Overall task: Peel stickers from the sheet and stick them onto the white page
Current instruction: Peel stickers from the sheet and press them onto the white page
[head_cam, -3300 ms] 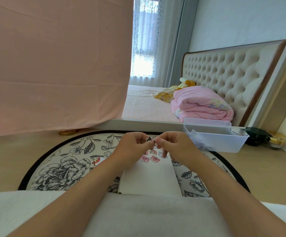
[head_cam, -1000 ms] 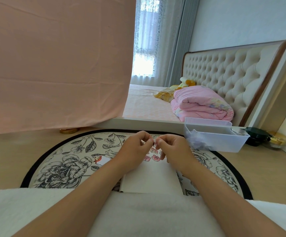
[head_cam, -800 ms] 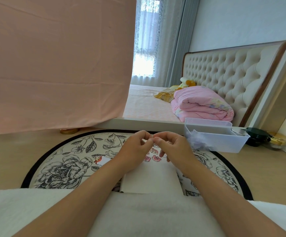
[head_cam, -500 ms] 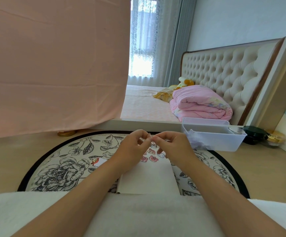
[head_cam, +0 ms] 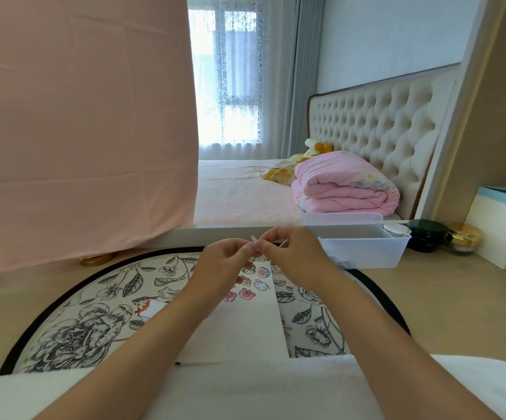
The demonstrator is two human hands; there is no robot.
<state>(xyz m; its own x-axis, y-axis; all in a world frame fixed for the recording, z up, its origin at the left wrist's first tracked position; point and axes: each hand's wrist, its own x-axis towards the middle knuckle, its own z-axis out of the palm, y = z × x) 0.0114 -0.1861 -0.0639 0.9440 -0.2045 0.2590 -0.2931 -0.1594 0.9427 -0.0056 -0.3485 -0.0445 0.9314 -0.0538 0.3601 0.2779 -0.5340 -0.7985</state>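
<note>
Floral mat (head_cam: 94,313), white page (head_cam: 245,328) lengthwise toward the bed (head_cam: 239,189), left hand (head_cam: 221,263) and right hand (head_cam: 295,256) pinching one sticker scrap (head_cam: 254,239).

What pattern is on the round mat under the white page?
The round mat has grey-black flowers and leaves on cream, black-edged; head view.

The page (head_cam: 245,328) in front of me is plain white, its far end dotted with small pink, red and blue cartoon stickers (head_cam: 247,294). The round mat (head_cam: 94,328) shows grey-black flowers and leaves on cream, ringed in black. The hanging cloth (head_cam: 79,131) is peach-pink, the folded quilt (head_cam: 345,183) pink.
</note>
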